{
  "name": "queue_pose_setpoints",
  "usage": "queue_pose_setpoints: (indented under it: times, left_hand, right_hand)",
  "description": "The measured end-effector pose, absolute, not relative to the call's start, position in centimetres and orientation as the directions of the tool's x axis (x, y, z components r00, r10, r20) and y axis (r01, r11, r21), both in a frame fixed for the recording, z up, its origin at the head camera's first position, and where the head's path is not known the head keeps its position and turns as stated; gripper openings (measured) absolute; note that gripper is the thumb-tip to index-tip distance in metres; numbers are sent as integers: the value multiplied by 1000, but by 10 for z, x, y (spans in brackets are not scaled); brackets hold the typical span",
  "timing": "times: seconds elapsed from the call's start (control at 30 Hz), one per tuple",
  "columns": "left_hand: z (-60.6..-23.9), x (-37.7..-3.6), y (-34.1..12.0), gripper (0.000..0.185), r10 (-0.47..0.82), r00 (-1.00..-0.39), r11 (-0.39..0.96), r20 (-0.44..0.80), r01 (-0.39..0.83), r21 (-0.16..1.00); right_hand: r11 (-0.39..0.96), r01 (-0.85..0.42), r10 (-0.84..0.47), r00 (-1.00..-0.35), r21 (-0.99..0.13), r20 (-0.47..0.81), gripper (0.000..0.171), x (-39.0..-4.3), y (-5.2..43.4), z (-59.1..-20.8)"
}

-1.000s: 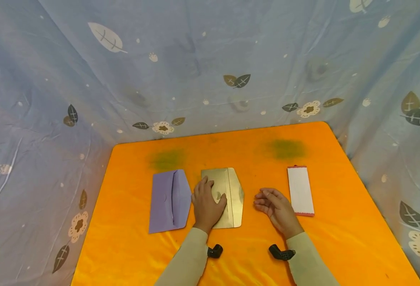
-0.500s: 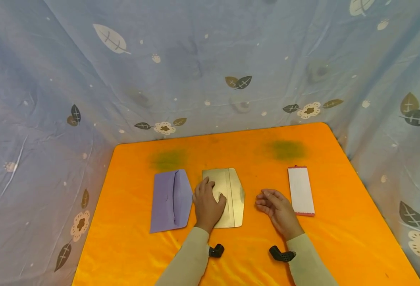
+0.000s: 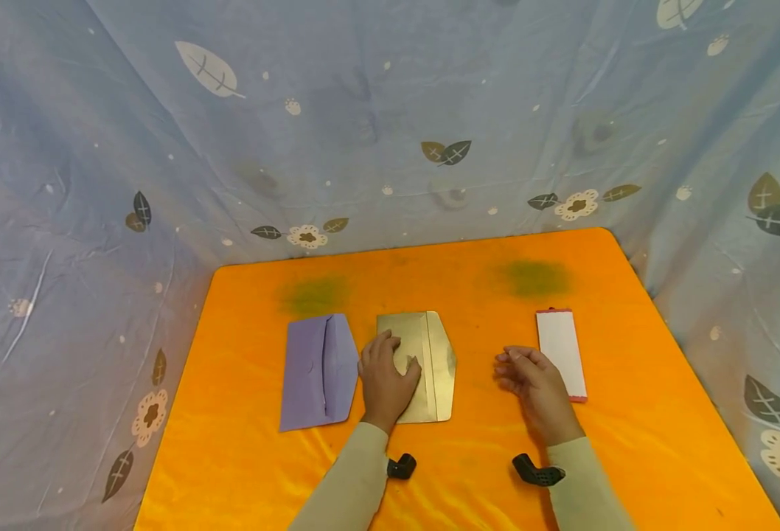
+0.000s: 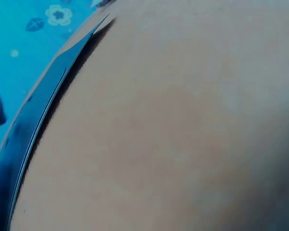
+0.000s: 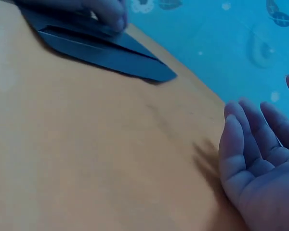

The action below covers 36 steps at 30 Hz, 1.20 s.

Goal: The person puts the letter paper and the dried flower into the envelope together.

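My left hand rests on the left part of a gold envelope, thumb and fingers spread and lightly bent. The envelope lies flat, its flap unfolded to the right. In the right wrist view the same envelope looks dark, and left fingertips touch its far side. To the right, my right hand hovers over the table, holding nothing, its fingers loosely curled. Just beyond it lies a white paper strip with red ends, partly hidden by that hand.
A purple envelope with its flap unfolded lies left of the gold one. The table has an orange cloth. Blue patterned curtains stand along its back and sides.
My right hand has shifted a little right, away from the gold envelope and over the white strip's edge. My left hand stays on the gold envelope; the head view has shifted slightly.
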<state>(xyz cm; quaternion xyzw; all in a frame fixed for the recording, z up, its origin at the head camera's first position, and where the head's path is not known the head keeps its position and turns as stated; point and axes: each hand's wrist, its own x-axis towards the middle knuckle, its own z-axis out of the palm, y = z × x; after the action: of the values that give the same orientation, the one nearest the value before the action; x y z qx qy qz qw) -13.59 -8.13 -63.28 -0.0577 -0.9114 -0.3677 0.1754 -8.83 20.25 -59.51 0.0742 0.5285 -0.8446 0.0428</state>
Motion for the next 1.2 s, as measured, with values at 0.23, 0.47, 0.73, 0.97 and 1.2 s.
queue_pose_setpoints:
  times: [0.23,0.47,0.73,0.97,1.2]
  left_hand:
    - [-636,-139,-78,91,53,-960,833,275,195,518]
    - [-637,-139,-76,88,54,-964,851,262,182,492]
    - [-634,-139,-75,84,50,-960,846,274,186,499]
    - [-635,-140,-75,80,36,-953,828,302,198,525]
    - [-638,-142,-76,75,21,-942,809,336,214,547]
  right_hand:
    - [-372,133,81,-981,-919,-174,44,-87,222,-584]
    - [-287,170,161,-962,-943,-222,45,-82,235,-574]
    - [-216,155,303,-928,-964,-217,51,-78,256,-563]
    - [-211,199,448,-851,-957,-276,48,-77,272,-565]
    - [-159,306,540,-769,-939,-342,43,-77,276,-566]
